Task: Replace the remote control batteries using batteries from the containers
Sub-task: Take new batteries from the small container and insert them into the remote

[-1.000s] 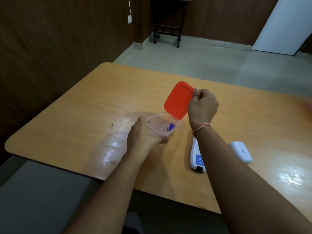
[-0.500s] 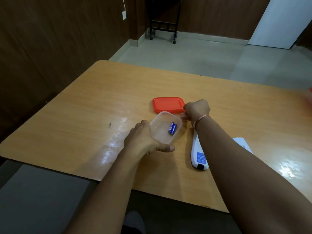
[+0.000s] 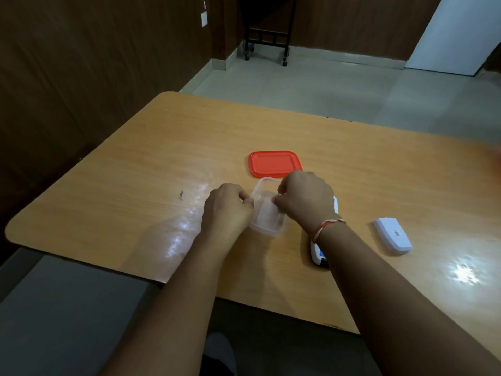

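Your left hand (image 3: 225, 210) grips the clear container (image 3: 267, 215) at its left wall; your right hand (image 3: 303, 199), fingers curled, reaches directly into it, where any batteries lie hidden; whether it holds one cannot be told.

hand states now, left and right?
Left hand: grips the side of the clear plastic container.
Right hand: fingers curled into the container; whether it pinches anything cannot be told.

No text is legible; the battery cover (image 3: 392, 235) bears a small code label too blurred to read.
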